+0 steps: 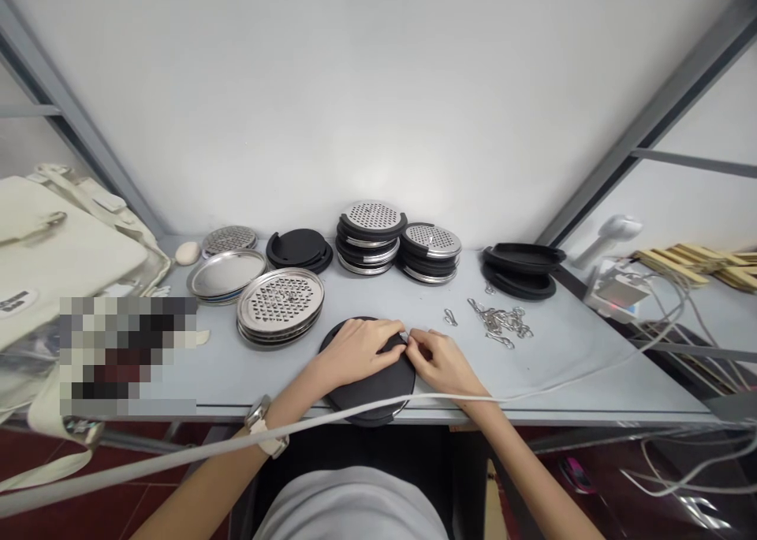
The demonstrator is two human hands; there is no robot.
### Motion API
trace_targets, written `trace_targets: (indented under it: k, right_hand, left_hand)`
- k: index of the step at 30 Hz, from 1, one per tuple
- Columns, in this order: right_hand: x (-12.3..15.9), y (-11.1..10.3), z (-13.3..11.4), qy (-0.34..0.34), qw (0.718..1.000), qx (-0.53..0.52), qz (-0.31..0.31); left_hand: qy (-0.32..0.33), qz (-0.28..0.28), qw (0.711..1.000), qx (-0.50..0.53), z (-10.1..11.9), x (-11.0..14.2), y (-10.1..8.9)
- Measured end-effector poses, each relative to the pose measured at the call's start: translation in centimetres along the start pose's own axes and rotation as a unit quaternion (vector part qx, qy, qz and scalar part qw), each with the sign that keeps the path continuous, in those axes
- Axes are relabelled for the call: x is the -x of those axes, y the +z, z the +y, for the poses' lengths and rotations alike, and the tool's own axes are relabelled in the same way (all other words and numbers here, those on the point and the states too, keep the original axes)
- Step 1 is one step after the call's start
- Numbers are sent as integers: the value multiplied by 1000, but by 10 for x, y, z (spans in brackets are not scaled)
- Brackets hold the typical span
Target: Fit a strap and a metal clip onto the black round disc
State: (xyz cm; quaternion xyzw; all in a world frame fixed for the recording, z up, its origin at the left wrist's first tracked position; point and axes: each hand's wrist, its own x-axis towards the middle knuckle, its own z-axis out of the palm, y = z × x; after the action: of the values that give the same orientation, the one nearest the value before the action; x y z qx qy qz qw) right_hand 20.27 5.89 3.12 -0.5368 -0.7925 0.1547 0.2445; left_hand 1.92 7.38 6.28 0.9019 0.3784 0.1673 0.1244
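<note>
Left hand (pixel 363 351) laid across the top of a black disc (pixel 378 386), thumb and fingers reaching to its right-hand rim. Right hand (pixel 441 359) at that same rim, fingers bent, tips almost meeting the left's. A small shiny bit shows between the two (too slight to name). Whether either grip is closed on it, or only pressing the rim, I cannot tell.

Disc lies at the near edge of the grey table (pixel 561 374), in front of the person's body. White cable (pixel 331 418) crosses the view over the disc's near part. Watch (pixel 259 410) on the left wrist.

Just beyond the disc, to the left: pile of metal graters (pixel 281 303); behind it, plain metal plates (pixel 226 274), then another grater (pixel 229 239). Black holders (pixel 299 250) near the wall. Farther along, two stacks, the taller (pixel 370 217) and the lower (pixel 434 239), each topped by a grater set in a black holder.

Right of the hands: a loose clip (pixel 450 317), then a heap of metal clips (pixel 502 322); beyond them, a pair of black trays (pixel 523 268), one upon the other.

Outermost: pale bag (pixel 76 240) at left, yellow pieces (pixel 698 260) at right.
</note>
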Motion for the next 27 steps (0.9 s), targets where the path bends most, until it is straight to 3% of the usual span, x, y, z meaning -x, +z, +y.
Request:
trace_targets:
  k: [16,22,27]
  right_hand:
    - [2,2,3,10,999,-43,12]
    - [0,-4,9,55,992,-90,75]
    - [0,-4,9,34,994,-88,54]
  left_hand:
    - [5,9,1000,-4,-1,0,2]
    - [25,7,1000,-2,0,1,2]
    - [-21,15,999,-28,3,1,2]
